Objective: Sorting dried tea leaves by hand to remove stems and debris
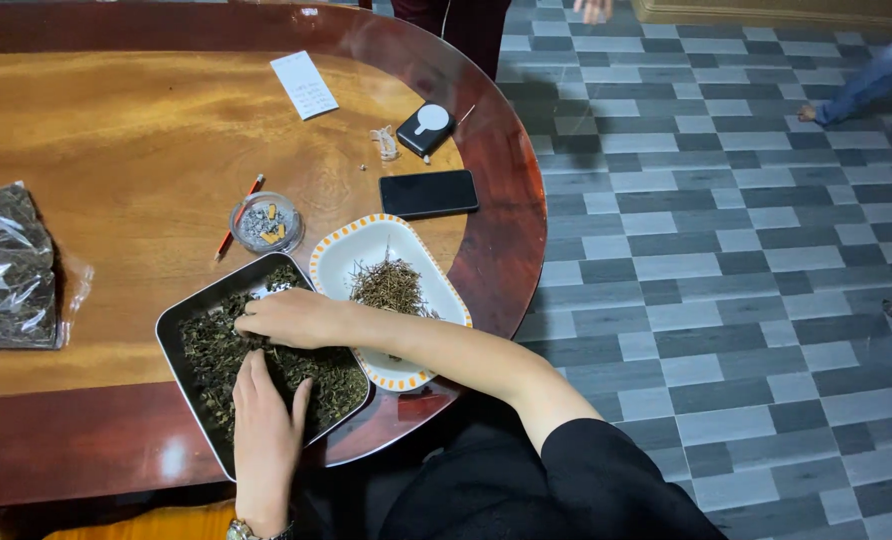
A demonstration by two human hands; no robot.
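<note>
One dark rectangular metal tray (181, 330) of dried leaves (216, 350) sits at the surface's near edge, beside one orange-rimmed white dish (341, 260) (holding twigs). Left hand (264, 430) lies flat, fingers loosely spread, on the leaves; right hand (286, 318) curls over them.

dark dried leaves (331, 385) lie spread loosely in a shallow metal tray (171, 335) at the table's near edge.

Bare tabletop (116, 140) open left of the tray (181, 325) — white dish (341, 260) touching right, ashtray (266, 222) and pencil (239, 217) close behind
</note>
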